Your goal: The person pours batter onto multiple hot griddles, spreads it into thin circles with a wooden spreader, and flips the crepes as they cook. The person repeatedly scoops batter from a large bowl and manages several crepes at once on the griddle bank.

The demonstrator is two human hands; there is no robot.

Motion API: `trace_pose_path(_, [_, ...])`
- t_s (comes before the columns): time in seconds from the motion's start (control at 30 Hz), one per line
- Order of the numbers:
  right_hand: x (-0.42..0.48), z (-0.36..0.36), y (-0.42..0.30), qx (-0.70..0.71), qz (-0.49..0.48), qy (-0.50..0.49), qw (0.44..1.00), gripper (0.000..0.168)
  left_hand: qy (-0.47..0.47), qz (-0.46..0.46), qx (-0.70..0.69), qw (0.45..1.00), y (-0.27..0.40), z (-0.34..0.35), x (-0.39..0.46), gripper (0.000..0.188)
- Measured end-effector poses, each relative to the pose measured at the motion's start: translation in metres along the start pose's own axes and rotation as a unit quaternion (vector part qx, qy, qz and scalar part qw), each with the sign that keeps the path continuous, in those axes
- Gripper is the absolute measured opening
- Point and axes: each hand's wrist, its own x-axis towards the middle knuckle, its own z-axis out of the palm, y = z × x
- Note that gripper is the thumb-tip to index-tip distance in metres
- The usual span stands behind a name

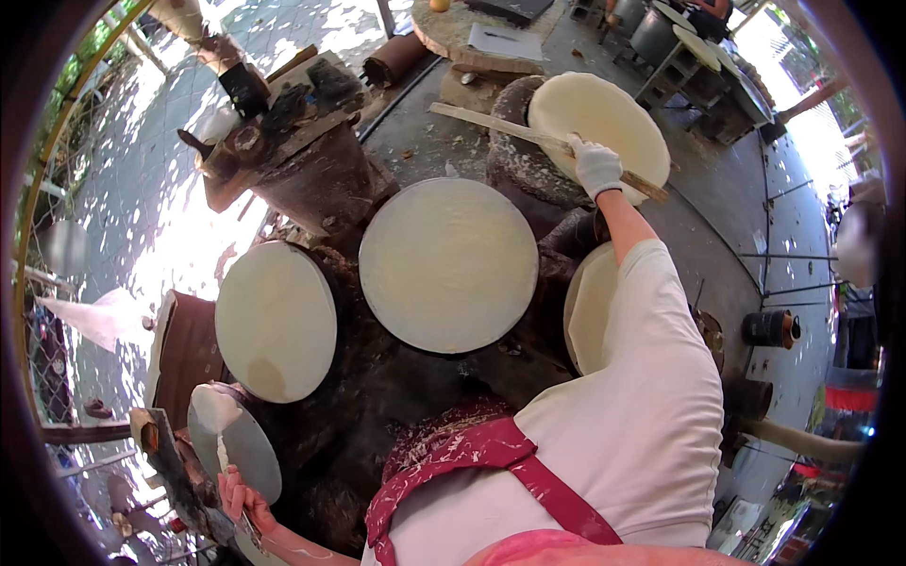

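Observation:
My right hand (pixel 596 168), in a white glove, is closed around a long flat wooden stick (pixel 495 124) above a big pale round flatbread (pixel 601 117) at the upper right. At the lower left my bare left hand (pixel 244 499) grips a slim handle (pixel 222 453); a white, rounded head (pixel 216 410) at its far end is over a round griddle (pixel 248 460). Pale round sheets cover the surfaces at the centre (pixel 449 265) and left (pixel 276 322); the left one has a darker patch. Another pale sheet (pixel 591 311), partly folded or overlapped, is half hidden by my right sleeve.
A soot-dark stove block (pixel 311 170) with wood and charred pieces stands at the upper left. A round table (pixel 453 42) with a sheet of paper is at the top. Behind at the right are large metal pots (pixel 655 35), concrete blocks and part of a person.

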Motion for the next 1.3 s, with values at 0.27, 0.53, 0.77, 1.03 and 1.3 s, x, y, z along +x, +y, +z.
trace_pose_path(0.27, [-0.047,-0.056,-0.052,0.126,0.088,-0.09,0.984,0.032,-0.053,0.019,0.011,0.998,0.046,-0.073,-0.008,0.031])
trace_pose_path(0.53, [-0.259,-0.175,-0.433,0.673,0.027,-0.26,0.692,0.045,0.065,0.143,0.419,0.895,0.163,-0.131,-0.013,0.047])
trace_pose_path(0.77, [-0.407,-0.306,-0.74,0.709,0.013,-0.395,0.585,0.051,0.063,0.282,0.772,0.566,0.238,-0.275,0.098,0.031])
trace_pose_path(1.03, [-0.459,-0.319,-0.807,0.471,-0.07,-0.396,0.785,0.053,0.153,0.34,0.878,0.299,0.343,-0.262,0.035,0.034])
trace_pose_path(1.3, [-0.471,-0.336,-0.847,0.602,-0.063,-0.353,0.713,0.04,0.113,0.414,0.468,0.773,0.37,-0.274,-0.058,0.016])
